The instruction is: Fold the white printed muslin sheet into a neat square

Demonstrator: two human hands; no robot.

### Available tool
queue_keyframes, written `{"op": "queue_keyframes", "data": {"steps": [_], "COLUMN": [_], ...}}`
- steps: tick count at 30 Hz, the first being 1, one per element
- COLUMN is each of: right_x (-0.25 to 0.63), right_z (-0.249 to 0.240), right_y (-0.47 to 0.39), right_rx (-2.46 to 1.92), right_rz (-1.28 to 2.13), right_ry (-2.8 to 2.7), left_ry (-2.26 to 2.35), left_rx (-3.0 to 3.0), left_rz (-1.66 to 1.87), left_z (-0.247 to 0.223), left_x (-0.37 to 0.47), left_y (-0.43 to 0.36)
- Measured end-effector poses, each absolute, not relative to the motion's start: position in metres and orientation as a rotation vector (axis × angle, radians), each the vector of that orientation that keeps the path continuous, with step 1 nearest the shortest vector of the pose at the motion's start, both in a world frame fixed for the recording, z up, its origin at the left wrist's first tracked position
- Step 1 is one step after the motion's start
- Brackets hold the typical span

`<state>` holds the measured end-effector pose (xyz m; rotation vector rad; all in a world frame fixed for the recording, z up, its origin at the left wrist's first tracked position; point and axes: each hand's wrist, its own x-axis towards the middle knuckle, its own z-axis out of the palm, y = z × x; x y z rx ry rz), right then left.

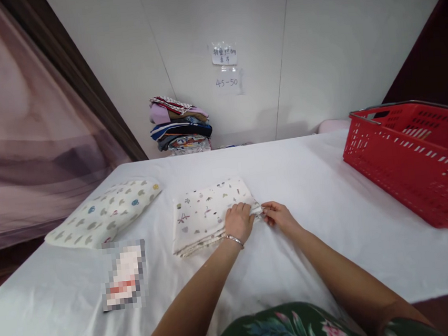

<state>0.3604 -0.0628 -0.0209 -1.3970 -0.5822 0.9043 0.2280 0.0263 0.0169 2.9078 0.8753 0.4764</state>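
Observation:
A white cloth (pixel 200 210) with small printed motifs lies folded in several layers on the white-covered table (pixel 308 181). My left hand (pixel 239 222) rests on its right part, fingers laid over the top layer, with a silver bracelet at the wrist. At the cloth's right edge, my right hand (pixel 279 216) pinches the gathered layers between thumb and fingers. To the left sits a cream pillow-like folded fabric (pixel 105 214) with grey, blue and yellow prints, apart from both hands.
A pixelated flat object (pixel 124 277) lies front left. On the right stands a red perforated basket (pixel 410 171) with metal handles. Beyond the far edge, a stack of folded fabrics (pixel 180 124) stands against the wall, below and left of paper notes (pixel 227 82). A curtain (pixel 38 128) hangs at left.

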Motion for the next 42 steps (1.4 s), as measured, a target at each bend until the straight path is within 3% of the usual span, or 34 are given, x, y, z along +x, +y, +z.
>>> {"op": "queue_keyframes", "data": {"steps": [42], "right_x": [0.352], "right_z": [-0.013], "right_y": [-0.056], "right_rx": [-1.359], "right_rz": [0.943], "right_ry": [-0.706], "left_ry": [1.059], "left_rx": [2.735], "left_rz": [0.540], "left_z": [0.014], "left_x": [0.235], "left_y": [0.023]}}
